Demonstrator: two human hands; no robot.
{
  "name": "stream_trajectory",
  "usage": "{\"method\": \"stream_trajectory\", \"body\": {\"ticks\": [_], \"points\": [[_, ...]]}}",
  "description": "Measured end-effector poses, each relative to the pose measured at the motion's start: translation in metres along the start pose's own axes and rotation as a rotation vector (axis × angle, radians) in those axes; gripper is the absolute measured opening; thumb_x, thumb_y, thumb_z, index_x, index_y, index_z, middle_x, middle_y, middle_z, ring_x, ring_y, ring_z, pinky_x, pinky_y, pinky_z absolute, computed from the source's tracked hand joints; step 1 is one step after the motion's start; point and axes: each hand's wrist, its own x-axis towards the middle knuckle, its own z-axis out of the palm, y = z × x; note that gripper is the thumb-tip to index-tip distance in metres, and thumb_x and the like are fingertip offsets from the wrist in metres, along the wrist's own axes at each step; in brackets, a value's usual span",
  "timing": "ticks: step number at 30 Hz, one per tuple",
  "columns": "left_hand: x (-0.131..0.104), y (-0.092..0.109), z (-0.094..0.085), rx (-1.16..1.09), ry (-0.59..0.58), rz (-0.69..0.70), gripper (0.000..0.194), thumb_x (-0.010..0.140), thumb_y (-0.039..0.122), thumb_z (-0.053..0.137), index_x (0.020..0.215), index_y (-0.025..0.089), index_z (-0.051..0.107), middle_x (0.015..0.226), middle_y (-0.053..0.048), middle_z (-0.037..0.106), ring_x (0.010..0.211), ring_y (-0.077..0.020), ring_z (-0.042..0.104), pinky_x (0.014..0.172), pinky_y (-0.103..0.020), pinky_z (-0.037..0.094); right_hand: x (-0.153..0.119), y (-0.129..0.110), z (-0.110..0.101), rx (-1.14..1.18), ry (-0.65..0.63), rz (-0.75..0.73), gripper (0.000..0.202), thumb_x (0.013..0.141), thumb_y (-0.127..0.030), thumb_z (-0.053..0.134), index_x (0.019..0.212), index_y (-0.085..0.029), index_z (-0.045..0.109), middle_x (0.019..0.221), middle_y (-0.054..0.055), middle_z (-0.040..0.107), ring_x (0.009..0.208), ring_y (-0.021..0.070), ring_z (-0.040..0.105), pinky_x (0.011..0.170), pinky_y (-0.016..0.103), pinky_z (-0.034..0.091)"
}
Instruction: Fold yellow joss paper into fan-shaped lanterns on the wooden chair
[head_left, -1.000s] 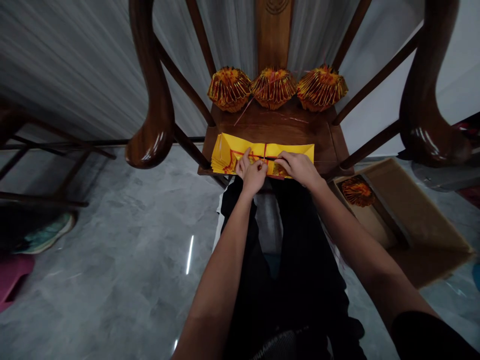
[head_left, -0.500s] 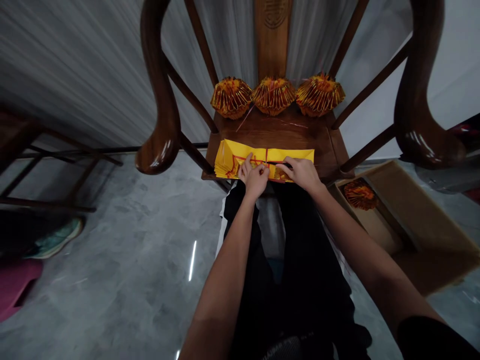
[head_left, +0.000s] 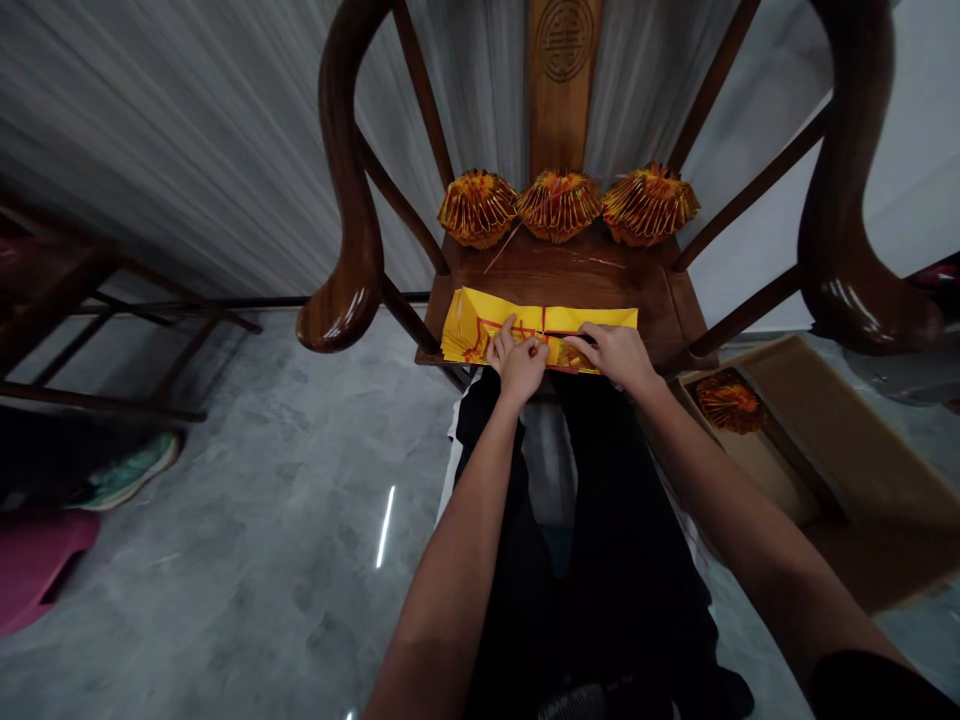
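Observation:
A folded stack of yellow paper sheets (head_left: 589,319) with red print and gold patches lies along the front of the wooden chair seat (head_left: 555,272). A narrow red band (head_left: 544,318) crosses its middle, and the left end fans into layers. My left hand (head_left: 520,365) rests on the stack just left of the band, its fingers bent and pressing on the paper. To the right of the band, my right hand (head_left: 621,352) pinches the near part of the stack between thumb and fingers. What lies under the fingertips is partly hidden.
Three pleated gold paper ornaments (head_left: 560,207) line the back of the seat, with loose pink strings in front. Curved chair arms (head_left: 346,260) rise on both sides. At right on the floor, an open cardboard box (head_left: 862,430) holds another ornament (head_left: 731,401). Someone's shoe (head_left: 131,470) shows at left.
The view has shifted slightly, so the chair sits a little further right and lower. Both hands stay at the paper stack, with the right fingers slightly changed in pose.

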Motion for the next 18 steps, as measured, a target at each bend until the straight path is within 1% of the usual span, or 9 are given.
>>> {"method": "stream_trajectory", "body": {"ticks": [3, 6, 13, 18], "points": [[-0.0001, 0.0004, -0.0005, -0.008, -0.004, 0.001, 0.016, 0.097, 0.025, 0.068, 0.083, 0.027, 0.076, 0.176, 0.001, 0.046, 0.165, -0.0289, 0.039, 0.140, -0.056, 0.022, 0.0064, -0.0058, -0.0003, -0.019, -0.010, -0.001, 0.058, 0.117, -0.059, 0.039, 0.108, -0.019, 0.079, 0.099, 0.013, 0.086, 0.080, 0.0254, 0.075, 0.066, 0.034, 0.025], [-0.0004, 0.0005, -0.0005, -0.008, 0.005, 0.005, 0.016, 0.098, 0.025, 0.068, 0.084, 0.027, 0.076, 0.175, 0.001, 0.047, 0.165, -0.0284, 0.039, 0.140, -0.055, 0.021, 0.0112, -0.0095, -0.0001, -0.019, -0.018, -0.004, 0.060, 0.117, -0.061, 0.037, 0.108, -0.020, 0.079, 0.097, 0.014, 0.086, 0.079, 0.0255, 0.074, 0.065, 0.034, 0.024], [-0.0001, 0.0002, 0.0008, -0.009, 0.001, 0.000, 0.017, 0.097, 0.025, 0.068, 0.082, 0.027, 0.076, 0.176, 0.000, 0.046, 0.165, -0.0290, 0.039, 0.141, -0.056, 0.020, 0.0034, -0.0017, -0.0030, -0.020, -0.011, 0.008, 0.061, 0.117, -0.061, 0.035, 0.108, -0.019, 0.079, 0.099, 0.014, 0.086, 0.080, 0.0256, 0.074, 0.067, 0.033, 0.026], [0.0000, -0.0005, 0.0019, -0.018, 0.012, 0.008, 0.016, 0.097, 0.024, 0.068, 0.083, 0.027, 0.075, 0.176, 0.000, 0.046, 0.165, -0.0287, 0.038, 0.140, -0.057, 0.020, 0.0079, -0.0063, -0.0013, -0.026, -0.018, 0.002, 0.059, 0.117, -0.060, 0.038, 0.109, -0.019, 0.079, 0.099, 0.014, 0.086, 0.081, 0.0260, 0.075, 0.067, 0.034, 0.026]]}}
